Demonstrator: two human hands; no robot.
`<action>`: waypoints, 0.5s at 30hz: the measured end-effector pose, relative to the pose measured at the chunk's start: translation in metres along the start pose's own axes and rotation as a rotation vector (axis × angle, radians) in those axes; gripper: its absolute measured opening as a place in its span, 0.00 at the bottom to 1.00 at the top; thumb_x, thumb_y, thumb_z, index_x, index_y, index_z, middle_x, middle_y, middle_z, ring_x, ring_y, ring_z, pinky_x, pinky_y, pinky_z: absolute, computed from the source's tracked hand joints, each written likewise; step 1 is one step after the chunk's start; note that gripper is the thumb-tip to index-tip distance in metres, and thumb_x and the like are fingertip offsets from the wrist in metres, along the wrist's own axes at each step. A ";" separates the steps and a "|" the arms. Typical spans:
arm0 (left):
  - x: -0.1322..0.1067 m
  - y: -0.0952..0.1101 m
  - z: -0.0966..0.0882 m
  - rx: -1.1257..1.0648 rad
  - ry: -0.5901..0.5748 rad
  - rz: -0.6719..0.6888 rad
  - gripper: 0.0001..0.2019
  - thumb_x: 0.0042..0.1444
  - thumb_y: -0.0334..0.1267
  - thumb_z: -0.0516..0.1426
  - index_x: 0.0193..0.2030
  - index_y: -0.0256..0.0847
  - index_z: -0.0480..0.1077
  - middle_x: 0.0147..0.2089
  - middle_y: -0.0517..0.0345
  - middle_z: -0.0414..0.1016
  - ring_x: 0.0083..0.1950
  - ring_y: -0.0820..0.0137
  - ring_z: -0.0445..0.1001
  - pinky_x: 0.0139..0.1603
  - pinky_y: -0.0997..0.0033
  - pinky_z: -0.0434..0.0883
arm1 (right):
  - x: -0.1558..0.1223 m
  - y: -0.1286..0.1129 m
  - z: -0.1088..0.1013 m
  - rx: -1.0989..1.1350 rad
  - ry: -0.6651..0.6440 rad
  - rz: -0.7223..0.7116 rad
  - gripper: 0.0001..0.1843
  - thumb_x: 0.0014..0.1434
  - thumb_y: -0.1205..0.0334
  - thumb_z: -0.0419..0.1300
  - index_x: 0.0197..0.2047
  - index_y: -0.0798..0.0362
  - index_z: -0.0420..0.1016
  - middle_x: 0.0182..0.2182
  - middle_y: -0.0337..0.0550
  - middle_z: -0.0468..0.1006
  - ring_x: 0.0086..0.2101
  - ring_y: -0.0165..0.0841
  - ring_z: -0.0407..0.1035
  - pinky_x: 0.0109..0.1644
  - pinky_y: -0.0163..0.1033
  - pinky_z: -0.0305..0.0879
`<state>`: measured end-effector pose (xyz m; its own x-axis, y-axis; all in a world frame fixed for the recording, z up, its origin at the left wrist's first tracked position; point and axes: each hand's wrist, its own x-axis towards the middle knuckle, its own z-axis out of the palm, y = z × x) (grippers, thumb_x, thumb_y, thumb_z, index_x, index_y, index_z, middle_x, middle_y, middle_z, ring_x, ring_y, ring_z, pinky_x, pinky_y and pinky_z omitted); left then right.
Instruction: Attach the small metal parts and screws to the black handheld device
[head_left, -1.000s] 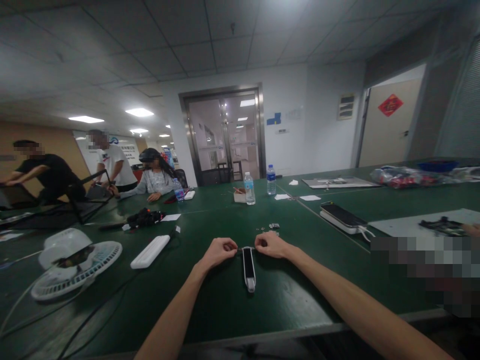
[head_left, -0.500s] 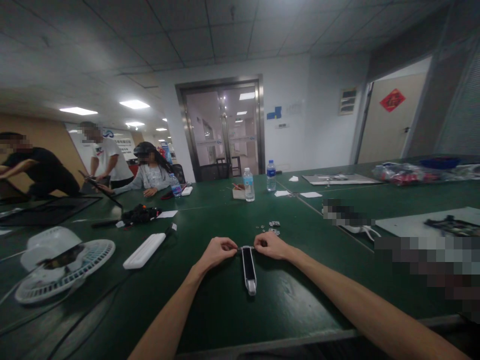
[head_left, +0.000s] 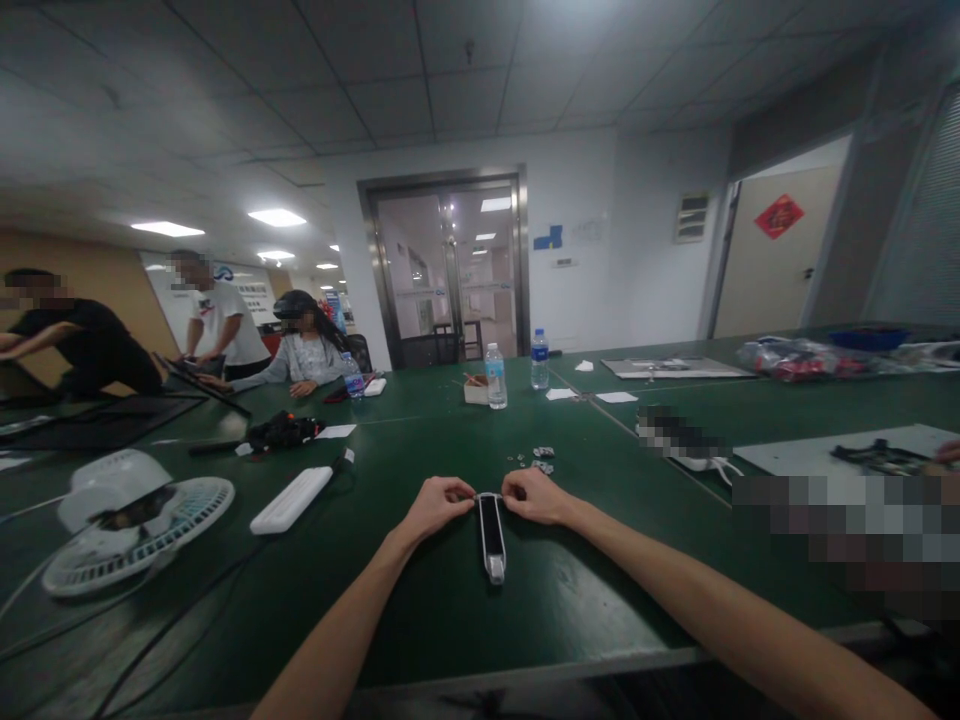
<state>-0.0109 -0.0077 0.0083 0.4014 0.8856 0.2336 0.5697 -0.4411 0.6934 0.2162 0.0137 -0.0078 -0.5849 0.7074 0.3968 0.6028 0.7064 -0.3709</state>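
A slim pen-shaped device [head_left: 491, 535] with a pale rim and a long dark panel lies lengthwise on the green table, its narrower silvery tip toward me. At its far left corner, my left hand [head_left: 441, 505] is closed in a pinch. My right hand [head_left: 536, 497] pinches at the far right corner, fingers curled. Both sets of fingertips meet the device's far end; any small part between them is too small to make out. Just beyond my right hand lie several small metal pieces [head_left: 543, 460] and tiny rings.
To the left are a white power strip [head_left: 291, 500] and a white fan part [head_left: 139, 530] with cables. Farther back stand two water bottles [head_left: 496, 378] beside a small box [head_left: 475, 390]. A pale board [head_left: 780, 455] lies right. Other people are at the far left.
The view has shifted slightly. My right fingers have come in closer against the device's far right corner; my left hand keeps its pinch at the left corner.
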 end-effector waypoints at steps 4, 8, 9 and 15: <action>0.000 0.003 -0.001 0.015 -0.012 -0.003 0.14 0.49 0.42 0.57 0.38 0.36 0.75 0.32 0.56 0.76 0.29 0.73 0.69 0.29 0.76 0.65 | 0.000 -0.001 0.000 0.003 0.004 -0.008 0.06 0.50 0.67 0.55 0.27 0.56 0.73 0.23 0.38 0.72 0.24 0.25 0.62 0.29 0.29 0.56; 0.002 0.000 0.000 0.047 -0.013 0.006 0.14 0.49 0.43 0.57 0.38 0.36 0.75 0.31 0.57 0.75 0.28 0.74 0.68 0.28 0.77 0.64 | 0.000 0.001 0.001 0.011 0.007 -0.027 0.06 0.50 0.67 0.54 0.27 0.56 0.72 0.23 0.38 0.72 0.24 0.25 0.62 0.29 0.29 0.56; 0.003 -0.001 0.001 0.056 -0.011 0.004 0.13 0.49 0.42 0.57 0.38 0.36 0.75 0.30 0.58 0.75 0.27 0.74 0.67 0.28 0.77 0.64 | 0.000 0.002 0.002 0.013 0.004 -0.027 0.06 0.50 0.67 0.54 0.28 0.56 0.72 0.23 0.38 0.72 0.24 0.25 0.62 0.29 0.29 0.55; 0.003 -0.003 0.002 0.016 0.000 0.000 0.13 0.48 0.41 0.59 0.39 0.36 0.74 0.34 0.55 0.76 0.30 0.73 0.70 0.30 0.76 0.66 | 0.001 0.003 0.001 0.013 -0.010 -0.025 0.06 0.50 0.67 0.55 0.28 0.56 0.73 0.24 0.38 0.72 0.24 0.25 0.61 0.29 0.29 0.55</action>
<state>-0.0099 -0.0036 0.0055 0.4011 0.8858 0.2333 0.5815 -0.4430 0.6823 0.2167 0.0161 -0.0096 -0.6050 0.6898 0.3977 0.5809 0.7240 -0.3721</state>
